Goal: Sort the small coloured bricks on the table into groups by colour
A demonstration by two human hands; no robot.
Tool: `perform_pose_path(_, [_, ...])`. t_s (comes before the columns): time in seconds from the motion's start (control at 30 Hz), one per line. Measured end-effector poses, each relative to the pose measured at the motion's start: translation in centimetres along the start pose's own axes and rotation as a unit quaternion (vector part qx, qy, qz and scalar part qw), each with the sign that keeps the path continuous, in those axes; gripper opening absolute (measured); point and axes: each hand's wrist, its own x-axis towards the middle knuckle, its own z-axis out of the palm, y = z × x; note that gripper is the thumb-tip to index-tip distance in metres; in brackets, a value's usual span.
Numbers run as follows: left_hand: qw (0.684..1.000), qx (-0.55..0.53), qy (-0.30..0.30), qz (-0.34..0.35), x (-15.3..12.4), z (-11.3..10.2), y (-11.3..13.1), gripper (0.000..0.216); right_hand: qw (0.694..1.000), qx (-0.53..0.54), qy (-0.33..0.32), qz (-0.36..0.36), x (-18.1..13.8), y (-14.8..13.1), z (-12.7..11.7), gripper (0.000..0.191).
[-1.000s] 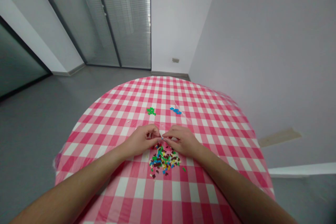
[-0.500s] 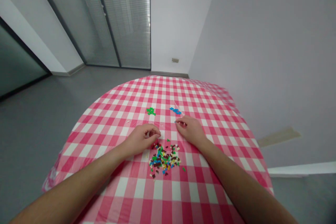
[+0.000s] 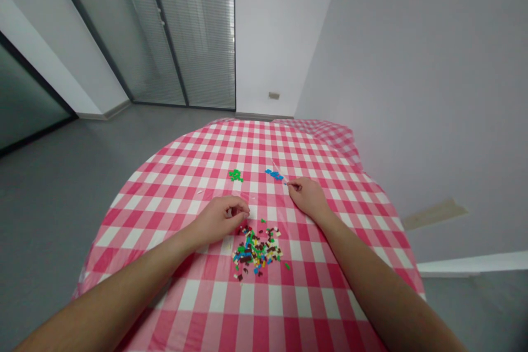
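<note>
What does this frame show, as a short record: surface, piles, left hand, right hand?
surface: round table under a pink-and-white checked cloth
mixed pile: small multicoloured pieces, near edge
green pile, far side
blue pile, far side
left hand: curled at the mixed pile's far edge, fingertips pinched; contents too small to tell
right hand: fingertips beside the blue pile

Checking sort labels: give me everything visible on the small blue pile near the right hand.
The blue pile is a small loose cluster of tiny bright-blue pieces, plastic by the look, lying flat on the pink-and-white checked tablecloth. It sits beyond the mixed pile and right of the green pile. The right hand reaches its fingertips to the pile's near-right edge; whether they touch it is unclear.
</note>
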Motion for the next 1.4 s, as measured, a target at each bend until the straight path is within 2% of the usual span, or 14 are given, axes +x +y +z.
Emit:
perform_pose_path(0.2, [1.0,-0.002,0.006,0.0,0.0,-0.3,-0.2,0.014,0.999,-0.02,-0.01,-0.03,-0.1,-0.3,-0.1,0.028])
perform_pose_path(0.43, [1.0,-0.003,-0.008,0.003,0.0,-0.3,-0.5,0.014,0.999,-0.026,-0.02,-0.023,-0.1,-0.5,0.0,0.033])
perform_pose_path(0.53, [0.999,0.013,-0.032,0.021,0.0,-0.3,-0.6,0.014,1.0,-0.006,-0.008,-0.015,0.0,-0.2,0.2,0.034])
perform_pose_path(0.73, [0.982,0.069,-0.126,0.124,0.1,-1.4,-0.3,0.021,1.0,-0.016,-0.013,-0.01,0.1,-0.3,0.3,0.034])
perform_pose_path(0.9, [0.971,0.1,-0.172,0.136,0.1,-1.8,0.2,0.011,1.0,-0.002,-0.011,-0.019,0.0,-0.4,0.2,0.036])
perform_pose_path(1.07, [0.964,0.143,-0.179,0.134,0.1,-1.1,0.2,0.01,1.0,0.013,-0.004,-0.019,-0.1,-0.3,0.3,0.035])
perform_pose_path(1.4, [0.959,0.155,-0.18,0.152,0.1,-0.7,0.3,0.011,1.0,0.015,0.0,-0.015,0.1,-0.1,0.5,0.035])
